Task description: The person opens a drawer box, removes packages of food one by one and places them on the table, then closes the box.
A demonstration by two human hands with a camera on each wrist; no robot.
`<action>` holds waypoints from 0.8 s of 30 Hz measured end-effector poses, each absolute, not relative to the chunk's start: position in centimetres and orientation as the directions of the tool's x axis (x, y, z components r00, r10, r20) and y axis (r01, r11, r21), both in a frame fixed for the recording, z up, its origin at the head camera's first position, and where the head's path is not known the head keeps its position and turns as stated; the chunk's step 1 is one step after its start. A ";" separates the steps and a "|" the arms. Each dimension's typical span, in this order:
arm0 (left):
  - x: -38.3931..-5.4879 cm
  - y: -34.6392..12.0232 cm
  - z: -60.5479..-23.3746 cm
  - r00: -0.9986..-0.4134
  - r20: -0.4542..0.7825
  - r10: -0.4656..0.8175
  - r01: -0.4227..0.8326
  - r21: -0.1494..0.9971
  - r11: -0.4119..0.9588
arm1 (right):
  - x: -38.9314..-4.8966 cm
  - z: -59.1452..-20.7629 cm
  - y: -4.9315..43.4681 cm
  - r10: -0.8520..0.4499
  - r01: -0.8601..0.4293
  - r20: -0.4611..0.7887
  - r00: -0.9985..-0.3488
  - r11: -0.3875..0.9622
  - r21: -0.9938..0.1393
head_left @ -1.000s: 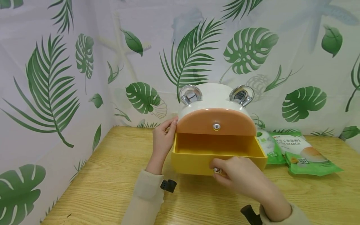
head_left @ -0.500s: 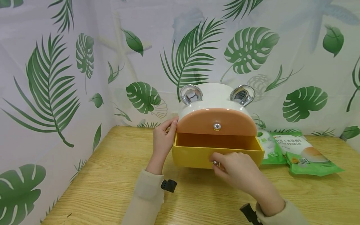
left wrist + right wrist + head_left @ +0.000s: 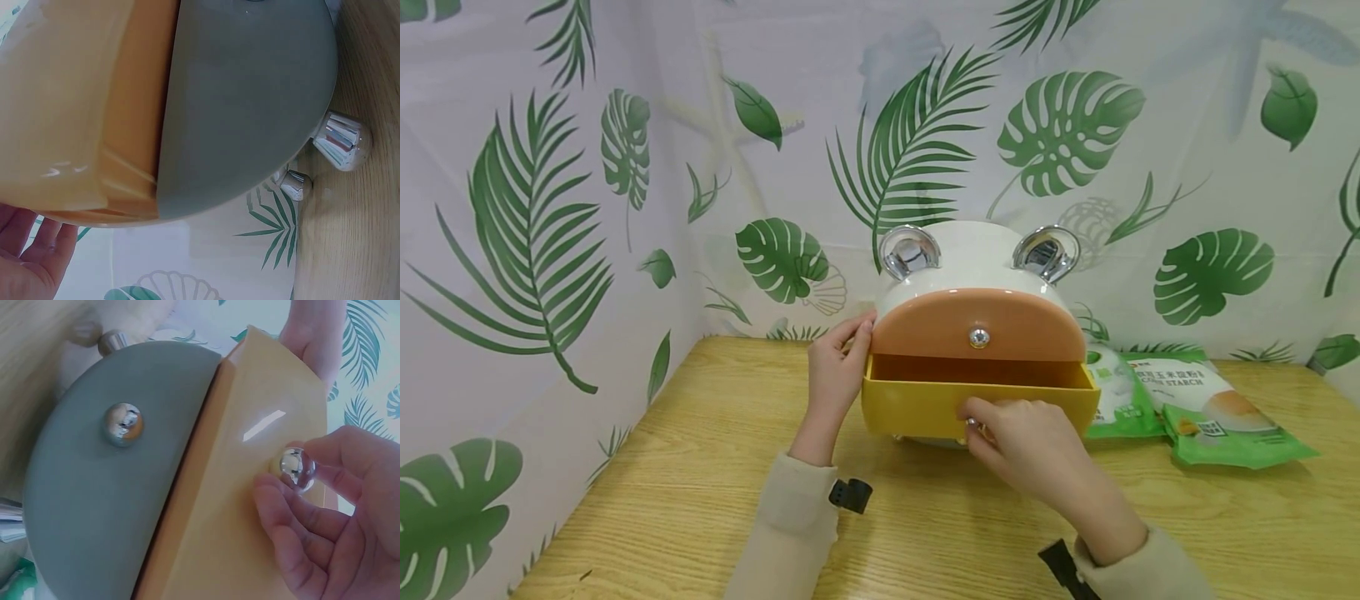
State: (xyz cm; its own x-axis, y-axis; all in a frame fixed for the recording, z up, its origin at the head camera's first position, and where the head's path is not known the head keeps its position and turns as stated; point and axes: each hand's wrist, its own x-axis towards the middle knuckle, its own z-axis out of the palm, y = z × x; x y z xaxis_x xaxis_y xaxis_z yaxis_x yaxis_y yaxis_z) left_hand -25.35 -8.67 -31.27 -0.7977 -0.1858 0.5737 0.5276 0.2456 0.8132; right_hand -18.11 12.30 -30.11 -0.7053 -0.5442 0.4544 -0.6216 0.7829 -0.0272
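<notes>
A white frog-shaped drawer box [image 3: 981,246] with two silvery eyes stands on the table. Its orange upper front [image 3: 925,325] bears a silver knob. Below it, the yellow drawer [image 3: 917,400] sticks partway out, its inside partly visible. My right hand [image 3: 1026,442] pinches that drawer's round silver knob [image 3: 297,469] between thumb and fingers. My left hand [image 3: 837,362] rests against the box's left side, with fairly straight fingers [image 3: 59,247] at the edge in the left wrist view. A grey-green lower front [image 3: 94,481] with its own knob shows in the right wrist view.
Two green-and-white bags, one a corn starch bag [image 3: 1213,408], lie to the right of the box. Silver feet [image 3: 342,142] hold the box up off the wooden table [image 3: 662,500]. A leaf-patterned cloth [image 3: 790,167] hangs behind and at the left.
The yellow drawer has slid inward, away from me, and my right hand has moved forward with its knob. Less of the drawer's inside shows. My left hand has stayed put.
</notes>
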 end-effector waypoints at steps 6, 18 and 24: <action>-25.2 -8.6 -31.1 -0.804 0.564 -0.188 0.518 0.820 0.245 | -18.5 -30.5 12.3 -0.537 -0.615 0.469 -0.701 0.788 -0.017; -25.2 -8.7 -31.1 -0.813 0.552 -0.186 0.504 0.827 0.250 | -19.3 -31.3 12.3 -0.531 -0.610 0.503 -0.682 0.792 0.009; -25.2 -8.7 -31.0 -0.807 0.560 -0.186 0.512 0.821 0.252 | -19.6 -31.5 12.4 -0.530 -0.606 0.489 -0.692 0.795 0.004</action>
State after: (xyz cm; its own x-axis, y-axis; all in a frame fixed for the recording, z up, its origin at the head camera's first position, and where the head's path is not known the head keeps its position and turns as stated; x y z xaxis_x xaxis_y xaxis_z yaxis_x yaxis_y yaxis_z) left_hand -25.23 -8.66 -31.02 -0.8072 -0.1857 0.5604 0.5123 0.2515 0.8212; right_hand -19.61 12.41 -31.52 -0.6925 -0.5302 0.4892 -0.6062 0.7953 0.0040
